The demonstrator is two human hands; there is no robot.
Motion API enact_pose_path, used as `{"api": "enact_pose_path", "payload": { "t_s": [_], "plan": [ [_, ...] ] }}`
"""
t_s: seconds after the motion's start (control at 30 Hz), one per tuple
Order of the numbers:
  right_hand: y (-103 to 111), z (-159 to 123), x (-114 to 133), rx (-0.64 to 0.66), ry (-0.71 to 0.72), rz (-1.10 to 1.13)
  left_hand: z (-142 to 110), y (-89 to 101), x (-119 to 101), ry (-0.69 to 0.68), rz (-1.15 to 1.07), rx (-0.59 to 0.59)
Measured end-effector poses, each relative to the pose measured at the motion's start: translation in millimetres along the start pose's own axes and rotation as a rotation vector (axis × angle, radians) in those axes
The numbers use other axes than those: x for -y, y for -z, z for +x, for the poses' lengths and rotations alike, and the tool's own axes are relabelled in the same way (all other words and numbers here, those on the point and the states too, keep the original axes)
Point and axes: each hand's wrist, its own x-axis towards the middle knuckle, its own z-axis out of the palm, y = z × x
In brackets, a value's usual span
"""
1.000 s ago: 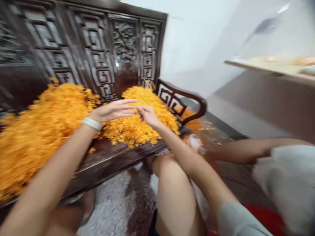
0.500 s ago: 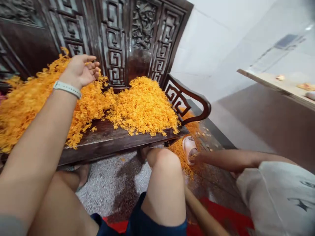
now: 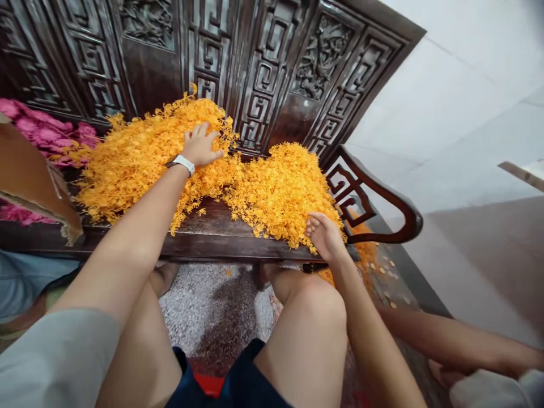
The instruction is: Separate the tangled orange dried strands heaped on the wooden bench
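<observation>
Since the earlier view, the right hand (image 3: 323, 235) has dropped to the front edge of the orange flower heap (image 3: 276, 195) running lengthwise along the carved wooden bench (image 3: 204, 241), resting open, while the left hand (image 3: 199, 146) lies spread on its left part, neither grasping.

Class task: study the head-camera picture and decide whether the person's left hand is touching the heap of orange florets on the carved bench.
Touching: the head view shows the left hand lying palm-down on the heap of orange florets, its fingers spread across the top, with no gap showing.
</observation>
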Motion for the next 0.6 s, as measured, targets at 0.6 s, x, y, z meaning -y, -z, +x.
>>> {"api": "enact_pose_path", "payload": {
  "t_s": [0.6],
  "plan": [
    [-217, 171, -21, 0.383, 0.543, -1.36, -13, -79.5, -66, 0.149, 0.145, -0.096]
  ]
}}
